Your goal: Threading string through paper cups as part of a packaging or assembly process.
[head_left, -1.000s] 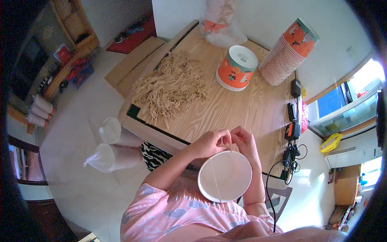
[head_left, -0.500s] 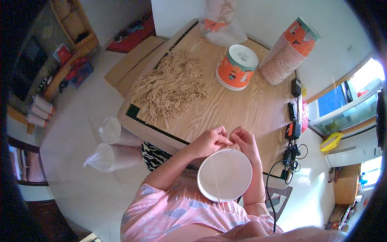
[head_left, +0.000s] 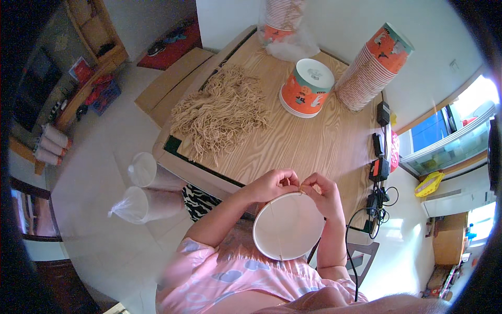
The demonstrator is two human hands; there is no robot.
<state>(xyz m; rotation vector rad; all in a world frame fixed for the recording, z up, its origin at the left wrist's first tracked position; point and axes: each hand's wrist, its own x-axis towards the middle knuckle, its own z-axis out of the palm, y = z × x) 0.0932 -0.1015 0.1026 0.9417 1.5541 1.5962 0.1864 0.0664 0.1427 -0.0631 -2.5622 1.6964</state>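
Observation:
A white-lined paper bucket (head_left: 295, 222) is tilted against my lap, its round mouth facing up. A thin beige string (head_left: 280, 245) crosses the mouth from the lower rim toward the upper rim. At that upper rim my left hand (head_left: 273, 186) and my right hand (head_left: 323, 194) meet, fingertips pinched close together on the string. The string's ends are mostly hidden by the fingers. Beyond the hands, a heap of loose beige strings (head_left: 222, 118) lies on the wood-grain table (head_left: 293, 146).
Upside-down orange-and-green buckets (head_left: 305, 94) stand beside a tall leaning bucket stack (head_left: 361, 78). Another stack (head_left: 285, 21) sits in clear plastic. Black adapters (head_left: 379, 170) and cables line the table's right edge. Bagged bucket stacks (head_left: 138, 204) lie on the floor at left.
The bucket has shifted slightly left and turned a little. My right hand has moved slightly down and right, and my fingers have changed position at the rim.

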